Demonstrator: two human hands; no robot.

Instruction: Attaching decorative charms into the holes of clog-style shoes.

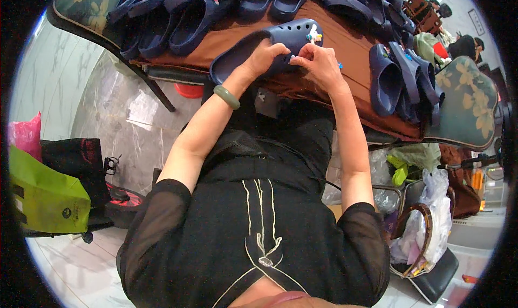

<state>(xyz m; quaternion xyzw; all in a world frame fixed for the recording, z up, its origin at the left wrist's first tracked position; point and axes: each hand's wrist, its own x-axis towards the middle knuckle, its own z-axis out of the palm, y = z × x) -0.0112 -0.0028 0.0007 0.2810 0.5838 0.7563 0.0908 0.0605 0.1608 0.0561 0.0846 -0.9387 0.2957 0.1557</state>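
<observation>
Already fitted: a white charm (313,34) sat on the blue clog (270,46).
Left hand (263,57): gripped the clog on the desk (345,43).
Right hand (319,62): fingers pinched at its holes.
Left: other clogs (402,76) mostly bare.

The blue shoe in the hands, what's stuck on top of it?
A small white charm sits on the toe of the dark blue clog, among round holes. The right hand and left hand cover its side, hiding anything there.
</observation>
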